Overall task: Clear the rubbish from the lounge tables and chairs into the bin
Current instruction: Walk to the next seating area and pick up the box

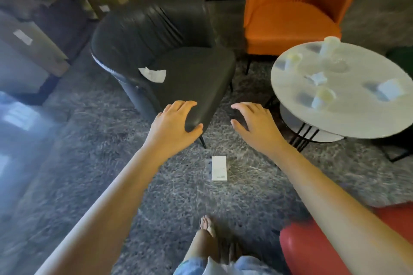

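Note:
A crumpled white tissue [153, 73] lies on the seat of a black chair [190, 78] ahead of me. My left hand [174, 121] hovers with fingers spread over the seat's front corner and holds nothing. Over the floor between the chair and a round white table [348, 118], my right hand [254, 121] is open too. On the table stand paper cups [323, 97], [292, 60], [329, 46] and lie crumpled paper [316, 78] and a white napkin pad [391, 89]. A small white box [219, 168] lies on the floor below my hands. No bin is in view.
An orange chair [290, 18] stands behind the table, and a red seat [312, 250] is at my lower right. Dark cabinets and boxes [33, 35] line the left side. The floor is grey marbled stone. My legs show at the bottom edge.

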`<state>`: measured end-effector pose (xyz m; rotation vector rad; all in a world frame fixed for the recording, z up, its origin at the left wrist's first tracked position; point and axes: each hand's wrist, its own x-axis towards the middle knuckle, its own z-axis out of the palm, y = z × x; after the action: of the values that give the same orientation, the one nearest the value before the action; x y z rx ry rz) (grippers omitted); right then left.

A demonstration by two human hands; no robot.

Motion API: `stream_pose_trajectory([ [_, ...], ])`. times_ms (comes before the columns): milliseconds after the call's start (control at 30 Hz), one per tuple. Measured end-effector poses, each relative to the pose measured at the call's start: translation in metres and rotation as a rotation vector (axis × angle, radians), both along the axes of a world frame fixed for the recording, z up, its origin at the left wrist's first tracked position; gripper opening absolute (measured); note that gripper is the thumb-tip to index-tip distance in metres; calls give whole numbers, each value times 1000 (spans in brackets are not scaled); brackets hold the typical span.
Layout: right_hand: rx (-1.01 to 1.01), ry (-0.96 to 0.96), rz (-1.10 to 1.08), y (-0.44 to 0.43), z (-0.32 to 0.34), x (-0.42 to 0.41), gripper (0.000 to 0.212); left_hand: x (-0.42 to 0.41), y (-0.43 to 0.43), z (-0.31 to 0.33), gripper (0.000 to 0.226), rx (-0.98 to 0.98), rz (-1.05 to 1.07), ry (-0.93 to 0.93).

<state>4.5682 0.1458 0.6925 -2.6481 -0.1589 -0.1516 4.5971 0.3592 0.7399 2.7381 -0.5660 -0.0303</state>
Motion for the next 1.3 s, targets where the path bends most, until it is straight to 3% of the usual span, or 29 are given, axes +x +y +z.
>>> stream_pose_trajectory([
  [200,-32,142,-83,-8,-92,108,42,130,-9,-96,54,-16,1,187],
  [400,14,344,-192,-18,-234,172,45,208,-28,-234,54,-38,53,348],
  [733,87,559,-161,19,-571,205,59,232,-39,-572,60,20,156,573],
  [900,96,694,-169,24,-704,186,63,214,-37,-716,61,90,137,686],
  [1100,255,691,-253,25,-775,168,76,187,-44,-805,74,68,195,765],
  [1300,337,565,-283,38,-792,164,78,176,-57,-830,89,-150,370,698],
])
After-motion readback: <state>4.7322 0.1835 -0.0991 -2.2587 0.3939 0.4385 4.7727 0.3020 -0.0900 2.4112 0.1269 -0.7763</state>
